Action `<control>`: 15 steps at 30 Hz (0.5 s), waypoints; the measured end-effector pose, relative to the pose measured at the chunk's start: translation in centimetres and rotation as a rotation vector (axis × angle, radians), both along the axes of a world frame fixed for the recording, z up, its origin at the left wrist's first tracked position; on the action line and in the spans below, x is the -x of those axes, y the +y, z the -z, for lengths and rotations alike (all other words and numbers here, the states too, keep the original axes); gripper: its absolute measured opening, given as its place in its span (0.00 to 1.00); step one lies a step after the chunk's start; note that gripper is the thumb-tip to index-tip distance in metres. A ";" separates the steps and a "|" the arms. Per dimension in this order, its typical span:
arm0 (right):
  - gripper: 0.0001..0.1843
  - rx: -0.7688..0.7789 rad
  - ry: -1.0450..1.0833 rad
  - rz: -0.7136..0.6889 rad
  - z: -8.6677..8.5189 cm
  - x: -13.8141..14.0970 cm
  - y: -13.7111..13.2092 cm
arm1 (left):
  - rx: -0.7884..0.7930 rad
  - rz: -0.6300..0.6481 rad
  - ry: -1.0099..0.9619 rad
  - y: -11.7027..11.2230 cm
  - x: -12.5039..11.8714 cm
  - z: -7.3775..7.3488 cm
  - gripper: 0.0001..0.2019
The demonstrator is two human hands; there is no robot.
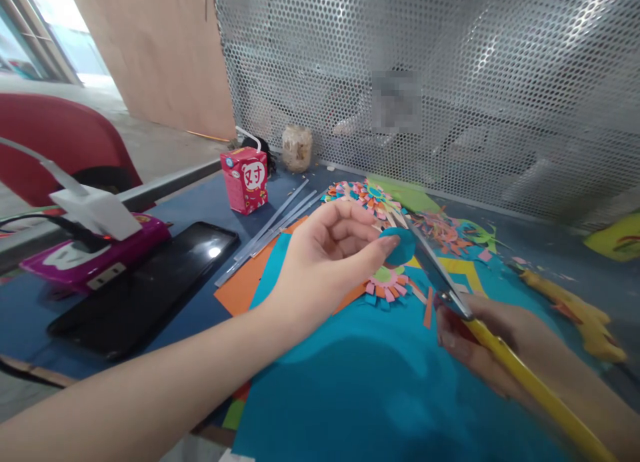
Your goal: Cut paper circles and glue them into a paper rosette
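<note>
Left hand [320, 265] is pinching the disc [404, 247] just right of centre; right hand [517, 325] grips the scissors [500, 351], lower right. Honestly, I'd turn the disc, not the scissors, with slow snips.

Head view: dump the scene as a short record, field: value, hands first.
left hand: pinches a roundish blue paper piece, thumb in front
right hand: holds yellow-handled scissors
blades: beside the paper piece; contact unclear
under hands: large blue sheet, with part of an orange sheet showing at left
flower: fringed paper flower with green centre, near the paper piece
left side: black phone, magenta power strip
behind left hand: clear sticks, pink drink carton
right side: yellow glue gun
</note>
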State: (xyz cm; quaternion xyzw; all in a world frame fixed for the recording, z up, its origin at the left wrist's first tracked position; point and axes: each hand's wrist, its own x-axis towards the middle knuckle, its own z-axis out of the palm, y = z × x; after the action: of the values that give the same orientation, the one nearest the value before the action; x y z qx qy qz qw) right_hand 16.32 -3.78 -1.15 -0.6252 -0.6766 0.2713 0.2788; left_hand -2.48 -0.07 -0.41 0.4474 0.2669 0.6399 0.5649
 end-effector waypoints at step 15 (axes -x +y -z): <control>0.17 -0.002 0.004 0.031 -0.2 0.3 -0.2 | 0.012 0.038 0.025 -0.1 -0.1 0.2 0.10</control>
State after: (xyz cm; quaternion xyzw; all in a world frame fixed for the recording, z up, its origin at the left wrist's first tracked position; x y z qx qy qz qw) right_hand 16.07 -3.95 -0.93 -0.6347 -0.6666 0.2674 0.2852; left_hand -2.40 -0.18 -0.61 0.4571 0.2693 0.6217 0.5762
